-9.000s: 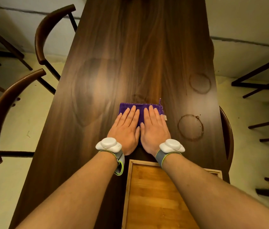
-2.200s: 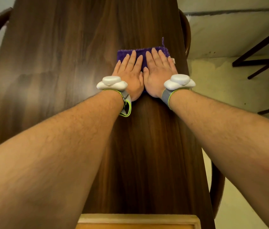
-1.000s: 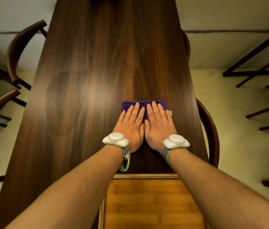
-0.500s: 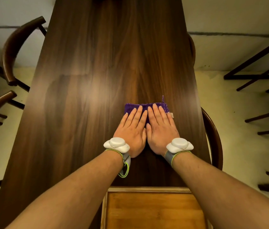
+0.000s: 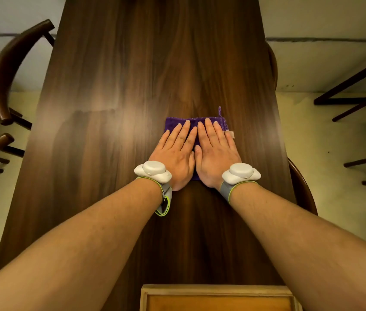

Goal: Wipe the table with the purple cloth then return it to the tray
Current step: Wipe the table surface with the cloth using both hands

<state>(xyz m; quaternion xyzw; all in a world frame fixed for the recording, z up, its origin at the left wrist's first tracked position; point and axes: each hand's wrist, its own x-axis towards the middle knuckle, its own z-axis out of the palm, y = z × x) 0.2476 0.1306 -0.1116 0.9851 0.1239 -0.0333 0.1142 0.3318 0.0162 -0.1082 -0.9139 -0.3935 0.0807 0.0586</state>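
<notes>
Pressing flat on the purple cloth (image 5: 192, 123), the left hand (image 5: 176, 156) and right hand (image 5: 215, 153) lie side by side with fingers straight and spread open, palms down, gripping nothing and simply pinning the fabric to the table (image 5: 114, 90). Compared with half a second ago, the cloth and both hands sit a little farther from the tray (image 5: 218, 288), of which only the near rim and a strip of floor now show at the bottom edge; a second ago more of it was in view and closer to the wrists, so the stroke seems to be heading outward again. Nine seconds back, dark ring stains marked the wood to the right of the cloth, and none appear on the stretch visible now (though the camera has shifted, so I cannot be sure it is the same patch). My reading is that wiping is well along but not finished, and the return to the tray has not begun. The cloth is a nubbly, plush rectangle with a small loop (image 5: 219, 111) at its far right corner and a pale tag (image 5: 231, 134) beside the right little finger. The table is long, dark, glossy wood grain with soft glare; the tray is pale bamboo-like wood with a raised lip. Curved dark chair backs (image 5: 6, 70) flank the table.
</notes>
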